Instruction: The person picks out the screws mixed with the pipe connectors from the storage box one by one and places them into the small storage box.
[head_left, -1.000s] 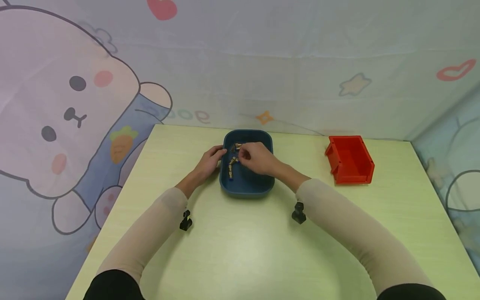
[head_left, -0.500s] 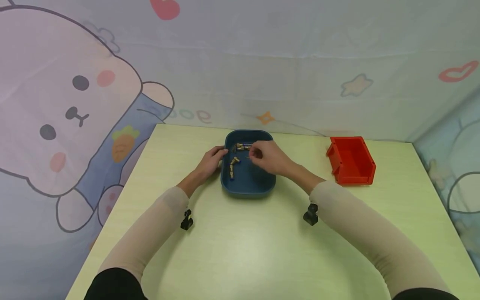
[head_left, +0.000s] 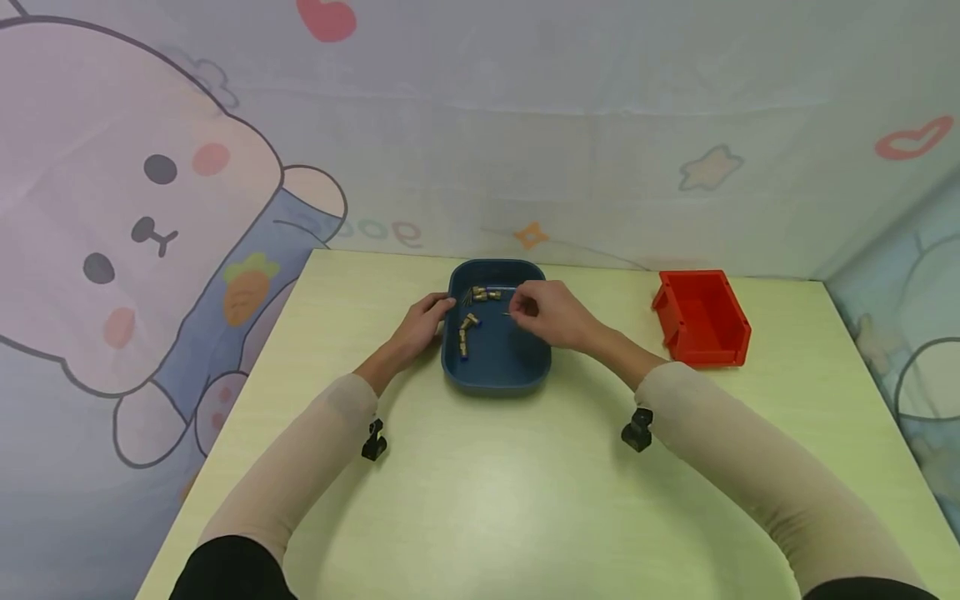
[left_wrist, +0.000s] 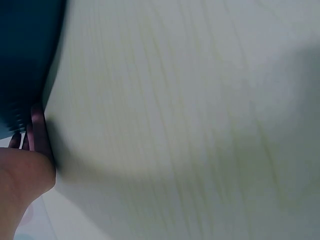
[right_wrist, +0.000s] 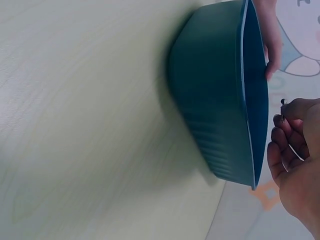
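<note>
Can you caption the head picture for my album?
Left hand holds a blue tray of golden pieces; right hand pinches something tiny.

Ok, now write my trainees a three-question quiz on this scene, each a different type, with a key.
1. True or false: brass-coloured pieces lie inside the blue tray.
2. In the head view, where is the red bin? A: left of the blue tray; B: right of it; C: inside it.
3. Fill in: a tiny thin item is pinched by the person's ____.

Key: 1 true; 2 B; 3 right hand.
</note>
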